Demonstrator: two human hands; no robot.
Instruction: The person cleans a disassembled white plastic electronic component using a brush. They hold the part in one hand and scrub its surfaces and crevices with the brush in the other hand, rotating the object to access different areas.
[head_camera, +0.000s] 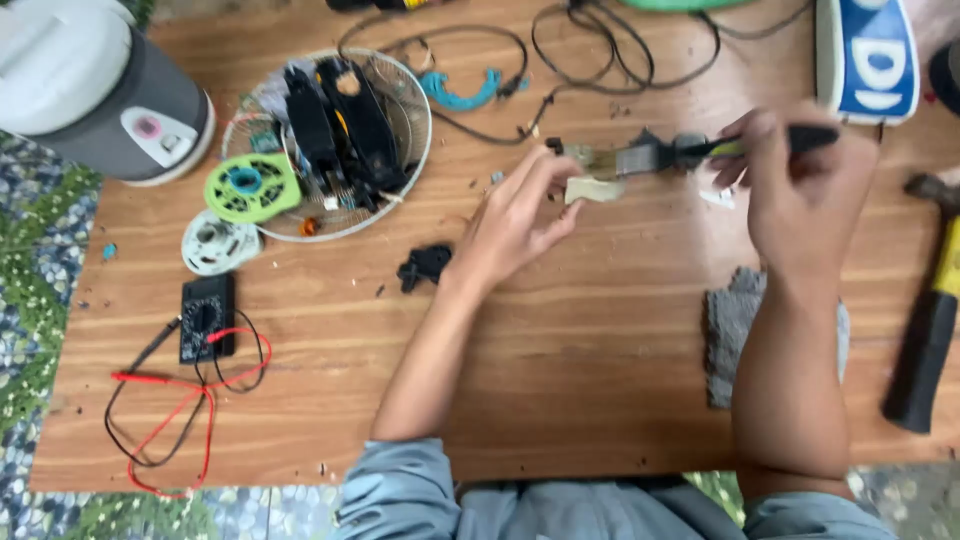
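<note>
Wooden table (560, 360) carries fan parts and a multimeter (207, 316). Left hand (515, 215) pinches a small beige part (592, 189), steadying it, while right hand (805, 195) grips what looks like a screwdriver (730, 147) against it.

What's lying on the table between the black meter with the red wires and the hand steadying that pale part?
In the head view, a small black plastic piece lies between the multimeter and the left hand.
</note>
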